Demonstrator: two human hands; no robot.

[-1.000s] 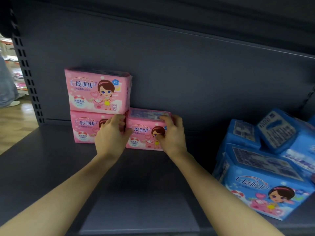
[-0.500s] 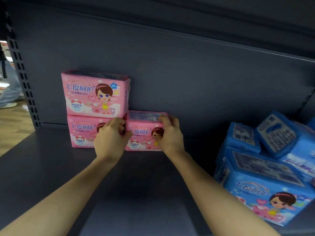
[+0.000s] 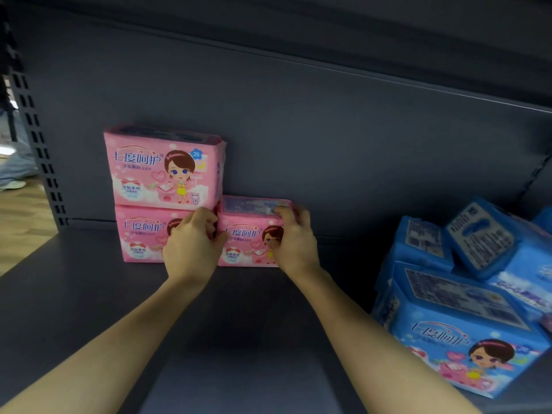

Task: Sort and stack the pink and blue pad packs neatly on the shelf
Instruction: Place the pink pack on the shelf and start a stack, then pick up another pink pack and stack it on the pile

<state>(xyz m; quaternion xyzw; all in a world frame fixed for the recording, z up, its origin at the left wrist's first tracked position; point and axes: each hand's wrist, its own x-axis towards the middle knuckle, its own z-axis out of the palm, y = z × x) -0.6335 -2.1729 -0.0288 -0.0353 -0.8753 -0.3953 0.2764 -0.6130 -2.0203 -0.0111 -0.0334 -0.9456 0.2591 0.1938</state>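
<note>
Both hands grip one pink pad pack [image 3: 249, 234], which stands upright on the gray shelf [image 3: 89, 294]. The left hand [image 3: 191, 245] curls its fingers on the pack's left end, and the right hand [image 3: 295, 242] curls over its top right corner. At 9 o'clock from it, touching, stands a stack of two pink packs [image 3: 155, 186]. At 4 o'clock, well apart, blue pad packs [image 3: 466, 318] lie in a loose pile.

I'm watching through the one head-worn wide-angle camera, facing forward and down, close in on the shelf [image 3: 74, 294]. The left hand [image 3: 191, 246] and right hand [image 3: 295, 243] sit mid-frame on a pink pack [image 3: 248, 234], back panel [image 3: 328, 144] just beyond them, blue packs [image 3: 466, 324] right of the right hand.
</note>
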